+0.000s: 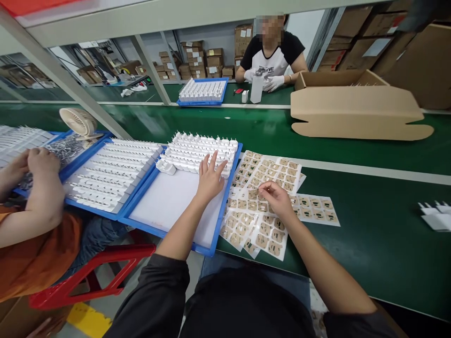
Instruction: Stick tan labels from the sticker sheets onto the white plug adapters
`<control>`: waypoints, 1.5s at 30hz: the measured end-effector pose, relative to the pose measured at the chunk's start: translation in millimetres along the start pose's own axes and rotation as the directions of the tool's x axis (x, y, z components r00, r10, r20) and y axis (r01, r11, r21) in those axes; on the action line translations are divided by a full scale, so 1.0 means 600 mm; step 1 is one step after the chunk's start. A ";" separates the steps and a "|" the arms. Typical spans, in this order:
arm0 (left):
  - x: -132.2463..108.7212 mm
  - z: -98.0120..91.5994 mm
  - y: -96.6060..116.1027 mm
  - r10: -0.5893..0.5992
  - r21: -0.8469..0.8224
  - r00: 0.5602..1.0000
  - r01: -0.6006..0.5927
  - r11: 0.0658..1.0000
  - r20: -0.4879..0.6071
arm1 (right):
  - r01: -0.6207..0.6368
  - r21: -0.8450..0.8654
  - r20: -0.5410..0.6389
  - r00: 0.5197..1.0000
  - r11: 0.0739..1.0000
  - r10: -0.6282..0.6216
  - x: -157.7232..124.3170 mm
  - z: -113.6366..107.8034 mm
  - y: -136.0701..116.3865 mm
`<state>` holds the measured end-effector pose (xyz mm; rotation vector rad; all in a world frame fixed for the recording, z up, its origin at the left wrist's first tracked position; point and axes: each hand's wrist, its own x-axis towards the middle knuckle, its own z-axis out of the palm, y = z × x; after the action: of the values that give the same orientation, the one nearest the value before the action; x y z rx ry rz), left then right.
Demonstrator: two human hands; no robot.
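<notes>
My left hand [210, 177] is spread open over the rows of white plastic parts [197, 152] with metal pins, its fingertips at the front rows. These parts fill the far half of a blue tray [208, 250] with a white lining. A loose white part [165, 167] lies at the front left of the rows. My right hand [277, 199] is above overlapping sheets of tan stickers [270, 234], thumb and forefinger pinched at the edge of a tan sticker [252, 193]. Whether that sticker is fully off its sheet I cannot tell.
Left of my tray stand another tray of white parts [105, 173], a small fan [78, 122] and a co-worker's hands [42, 164]. Across the green bench [369, 188], a gloved person handles a white piece [257, 89]. An open cardboard box [355, 105] stands at right, white pronged parts [437, 217] at the far right.
</notes>
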<state>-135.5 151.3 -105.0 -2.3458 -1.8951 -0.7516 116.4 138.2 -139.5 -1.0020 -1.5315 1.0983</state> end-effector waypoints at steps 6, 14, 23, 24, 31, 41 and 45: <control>-0.001 0.009 -0.003 0.008 0.060 1.000 -0.010 0.998 0.027 | -0.022 0.020 0.010 1.000 1.000 0.021 -0.001 0.004 0.002; 0.000 -0.015 0.016 -0.046 -0.467 0.999 0.040 0.883 -0.001 | -0.037 0.107 0.028 0.999 0.994 0.034 -0.005 0.007 -0.014; -0.039 0.009 0.100 0.119 -0.931 0.925 0.351 0.104 0.362 | -0.060 0.351 0.177 0.984 0.934 -0.004 -0.032 0.003 -0.067; -0.042 0.010 0.103 0.140 -0.928 0.920 0.349 0.127 0.365 | -0.061 0.358 0.182 0.983 0.932 -0.005 -0.034 0.003 -0.070; -0.047 -0.010 0.098 0.239 -0.855 0.957 0.018 0.518 0.165 | -0.096 0.413 0.208 0.978 0.906 0.009 -0.035 0.007 -0.079; -0.051 -0.024 0.102 0.262 -0.633 0.956 -0.284 0.720 -0.131 | -0.018 0.383 0.088 0.996 0.923 -0.017 -0.037 0.002 -0.092; -0.052 -0.026 0.106 0.319 -0.607 0.937 -0.336 0.720 -0.141 | 0.040 0.338 -0.056 0.998 0.940 -0.022 -0.036 0.000 -0.095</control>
<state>-86.0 101.3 -86.3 -2.8908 -1.2564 -1.5428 115.9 103.3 -89.5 -0.7598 -1.2573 1.2535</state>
